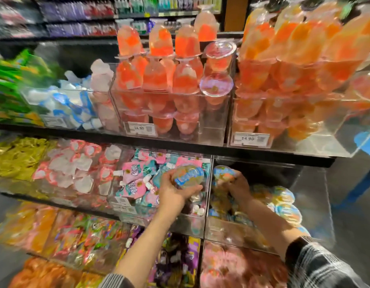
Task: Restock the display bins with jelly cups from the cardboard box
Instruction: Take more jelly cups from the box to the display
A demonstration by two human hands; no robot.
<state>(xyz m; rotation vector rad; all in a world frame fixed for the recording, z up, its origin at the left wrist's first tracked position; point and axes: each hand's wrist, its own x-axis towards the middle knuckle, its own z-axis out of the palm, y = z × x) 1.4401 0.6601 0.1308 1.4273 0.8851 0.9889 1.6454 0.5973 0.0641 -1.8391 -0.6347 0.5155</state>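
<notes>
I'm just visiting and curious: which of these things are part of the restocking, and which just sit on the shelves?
Part of the job:
- left hand, holding a jelly cup
- right hand, holding a second cup
- clear bin with blue-lidded cups

Just sitting there:
- pink pouches
- red jelly cups
- orange jelly cups

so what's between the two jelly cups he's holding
In the head view, only the upright clear wall dividing the pouch bin from the jelly cup bin. The left hand's cup is over the pouches, the right hand's cup just past the wall.
</notes>
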